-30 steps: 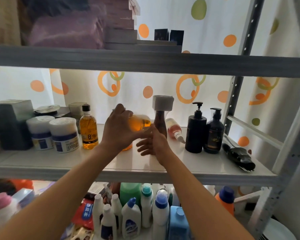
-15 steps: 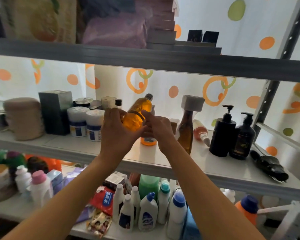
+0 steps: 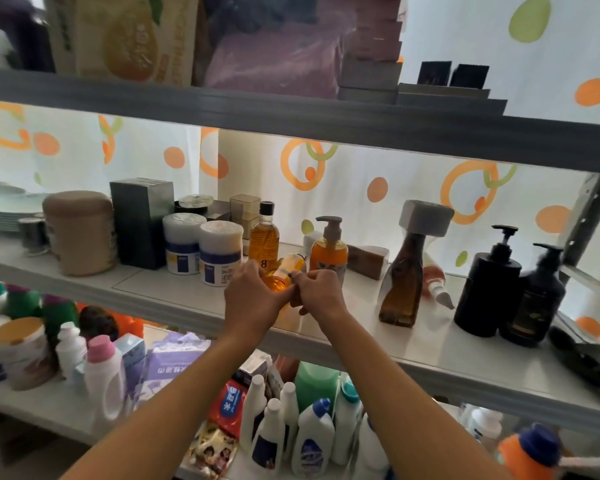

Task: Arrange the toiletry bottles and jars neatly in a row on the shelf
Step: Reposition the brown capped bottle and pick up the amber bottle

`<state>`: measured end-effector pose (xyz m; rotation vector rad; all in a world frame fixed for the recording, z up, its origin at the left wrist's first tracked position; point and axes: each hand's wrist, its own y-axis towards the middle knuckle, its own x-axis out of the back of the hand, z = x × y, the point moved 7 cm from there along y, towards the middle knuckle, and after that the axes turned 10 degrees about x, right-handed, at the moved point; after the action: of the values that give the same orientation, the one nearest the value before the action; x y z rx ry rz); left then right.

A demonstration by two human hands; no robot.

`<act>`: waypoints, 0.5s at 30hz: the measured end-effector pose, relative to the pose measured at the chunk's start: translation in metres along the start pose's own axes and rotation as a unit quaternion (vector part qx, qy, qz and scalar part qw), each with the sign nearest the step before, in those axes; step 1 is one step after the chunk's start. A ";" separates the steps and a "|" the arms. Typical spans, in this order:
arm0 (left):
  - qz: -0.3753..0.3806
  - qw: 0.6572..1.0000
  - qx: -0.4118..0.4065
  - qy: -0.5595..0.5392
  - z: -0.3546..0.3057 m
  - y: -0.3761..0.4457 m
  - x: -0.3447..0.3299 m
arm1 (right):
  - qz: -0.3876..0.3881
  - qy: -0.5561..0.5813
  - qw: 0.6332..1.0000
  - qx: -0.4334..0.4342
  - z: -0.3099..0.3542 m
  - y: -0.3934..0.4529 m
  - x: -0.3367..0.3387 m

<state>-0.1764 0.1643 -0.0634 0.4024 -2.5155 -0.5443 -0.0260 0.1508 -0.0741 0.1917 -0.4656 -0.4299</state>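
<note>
Both hands hold a small amber bottle [image 3: 283,273] low over the middle shelf [image 3: 174,289]; my left hand [image 3: 253,299] wraps its body and my right hand [image 3: 317,292] pinches its right end. Behind them stand an amber bottle with a black cap [image 3: 264,233] and an orange pump bottle [image 3: 328,245]. Two white jars [image 3: 201,245] sit to the left. On the right are a brown bottle with a grey block cap [image 3: 404,275], a tube lying down [image 3: 436,284] and two black pump bottles [image 3: 510,289].
A tan canister [image 3: 80,232], a dark box [image 3: 141,221] and stacked plates [image 3: 6,209] fill the shelf's left end. A brown box [image 3: 366,259] lies at the back. A black hair tool [image 3: 586,358] lies far right. Detergent bottles [image 3: 302,434] crowd the shelf below.
The small amber bottle has come down from raised and tilted to low over the shelf, still in both hands. The view has shifted left, and the orange pump bottle now shows.
</note>
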 end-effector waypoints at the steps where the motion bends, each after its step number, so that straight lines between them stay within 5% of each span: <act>1: 0.004 1.000 0.011 -0.002 0.004 0.003 -0.006 | 0.006 -0.001 1.000 -0.001 -0.002 0.003 -0.001; 6: 0.032 0.998 0.048 -0.001 0.026 0.008 -0.028 | 0.059 0.109 0.991 -0.058 -0.005 0.018 -0.006; 15: 0.062 0.992 0.101 -0.036 0.028 0.005 -0.042 | 0.089 0.099 0.989 -0.068 -0.014 0.009 -0.001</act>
<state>-0.1586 0.1938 -0.1013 0.3008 -2.6529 -0.2621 -0.0169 0.1605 -0.0839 0.0600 -0.2537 -0.2636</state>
